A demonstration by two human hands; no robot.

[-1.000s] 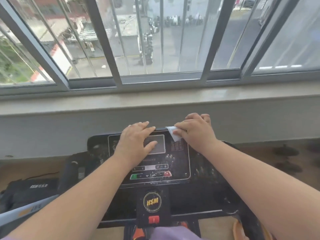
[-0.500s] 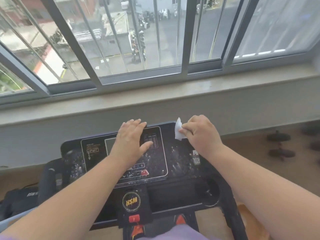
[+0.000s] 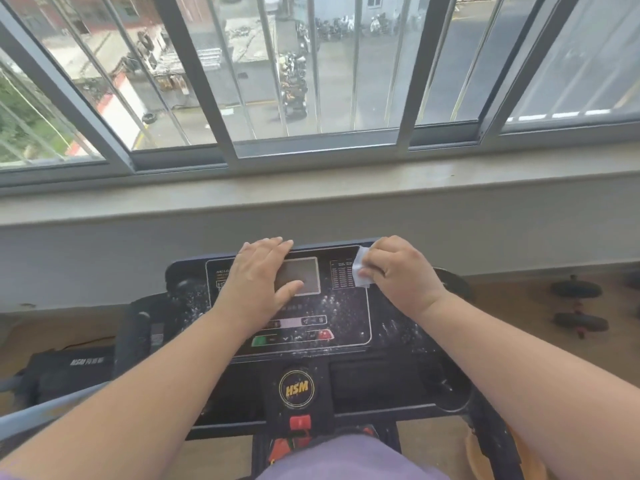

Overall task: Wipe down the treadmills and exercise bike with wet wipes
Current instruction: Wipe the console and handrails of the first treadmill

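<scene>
The right hand (image 3: 401, 271) pinches a small white wet wipe (image 3: 360, 271) against the upper right of the black treadmill console (image 3: 346, 306); the left hand (image 3: 259, 278) rests flat on its grey screen. Speckled droplets remain, so wiping looks early; no exercise bike shows.

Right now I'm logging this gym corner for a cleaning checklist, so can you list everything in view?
treadmill console: one, black, speckled with white droplets, centre below the windowsill
wet wipe: one, white, on the console's upper right
dumbbells: at least two, dark, floor at right
bag: one, black, floor at left
windowsill: one, grey, under the barred window
left hand: flat, resting on the console screen
right hand: pinches the wet wipe
</scene>
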